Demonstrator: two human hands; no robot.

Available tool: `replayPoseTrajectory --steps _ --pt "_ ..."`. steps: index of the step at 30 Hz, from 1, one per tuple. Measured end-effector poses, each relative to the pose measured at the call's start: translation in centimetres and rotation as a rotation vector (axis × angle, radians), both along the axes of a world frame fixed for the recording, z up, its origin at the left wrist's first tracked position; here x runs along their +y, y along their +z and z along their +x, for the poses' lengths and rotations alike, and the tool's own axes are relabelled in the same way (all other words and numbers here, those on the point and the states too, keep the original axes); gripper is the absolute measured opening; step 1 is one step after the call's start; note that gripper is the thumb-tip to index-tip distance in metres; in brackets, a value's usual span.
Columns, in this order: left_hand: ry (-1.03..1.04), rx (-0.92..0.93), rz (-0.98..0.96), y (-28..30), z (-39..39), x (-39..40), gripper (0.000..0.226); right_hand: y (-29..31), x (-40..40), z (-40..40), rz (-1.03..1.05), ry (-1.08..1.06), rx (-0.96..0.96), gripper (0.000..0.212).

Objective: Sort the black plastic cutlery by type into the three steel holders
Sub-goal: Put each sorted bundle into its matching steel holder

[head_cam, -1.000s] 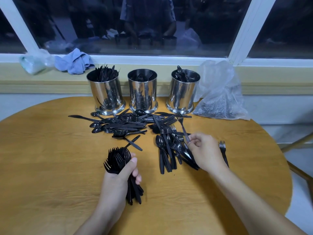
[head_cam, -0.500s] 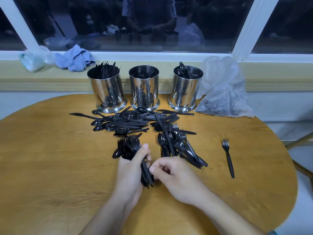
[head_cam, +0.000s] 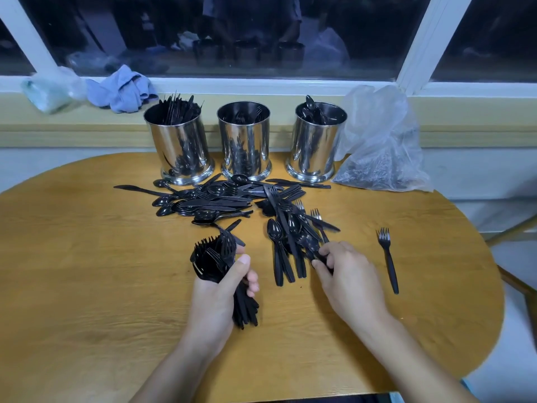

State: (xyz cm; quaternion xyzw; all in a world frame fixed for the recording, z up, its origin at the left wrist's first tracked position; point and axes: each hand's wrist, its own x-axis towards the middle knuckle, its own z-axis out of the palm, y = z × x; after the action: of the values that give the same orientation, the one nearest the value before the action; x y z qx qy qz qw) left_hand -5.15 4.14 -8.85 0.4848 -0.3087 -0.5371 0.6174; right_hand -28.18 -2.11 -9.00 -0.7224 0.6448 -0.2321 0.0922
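We hold a thick bundle of forks (head_cam: 215,258) upright in our left hand (head_cam: 216,301), fingers and thumb curled tight round the handles, tines fanned out above the thumb. Our right hand (head_cam: 341,274) reaches into the near edge of the loose pile (head_cam: 247,205), fingertips pinching the handle of a piece we take for a fork, though it is tangled with its neighbours and hard to make out.

The pile lies just in front of the three steel holders (head_cam: 245,141) at the back of the table (head_cam: 87,271). The left holder (head_cam: 180,144) bristles with what look like knives, the middle one holds forks, and the right holder (head_cam: 316,141) holds spoons. A single fork (head_cam: 388,260) lies alone, well to the right of the pile.

The risks from here: the bundle is already large for one hand, so adding another handle could loosen our grip and spill forks back onto the table. The pinched piece lies under crossed knives and spoons, so pulling it could drag others along or flick them off. All black, the pieces are easy to misjudge.

Compared with half a second ago, our right hand has left the bundle and gone back to the pile, while the left hand keeps its grip a little nearer to us.
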Motion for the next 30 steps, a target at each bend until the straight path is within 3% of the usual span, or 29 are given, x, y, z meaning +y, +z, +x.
replayPoseTrajectory --steps 9,13,19,24,28,30 --pt "-0.020 -0.049 -0.023 -0.2 0.0 0.0 0.021 0.1 0.6 -0.2 0.172 -0.001 -0.213 0.021" --pt "-0.003 -0.067 0.005 0.3 -0.4 0.1 0.014 1.4 1.3 0.0 0.097 0.005 -0.220 0.022" --pt "-0.038 -0.022 0.004 0.7 -2.4 1.3 0.030 4.3 4.7 3.1 0.354 0.354 -0.660 0.024" --pt "-0.037 0.030 0.076 0.7 -2.9 1.8 0.031 4.0 5.8 3.9 0.311 0.447 -0.540 0.019" --pt "-0.038 0.041 0.114 0.9 -2.1 2.0 0.029 1.8 3.2 1.6 0.022 0.192 -0.280 0.008" --pt "-0.048 0.115 0.122 0.8 -2.0 2.1 0.021 0.5 1.6 0.4 -0.016 0.091 -0.156 0.019"
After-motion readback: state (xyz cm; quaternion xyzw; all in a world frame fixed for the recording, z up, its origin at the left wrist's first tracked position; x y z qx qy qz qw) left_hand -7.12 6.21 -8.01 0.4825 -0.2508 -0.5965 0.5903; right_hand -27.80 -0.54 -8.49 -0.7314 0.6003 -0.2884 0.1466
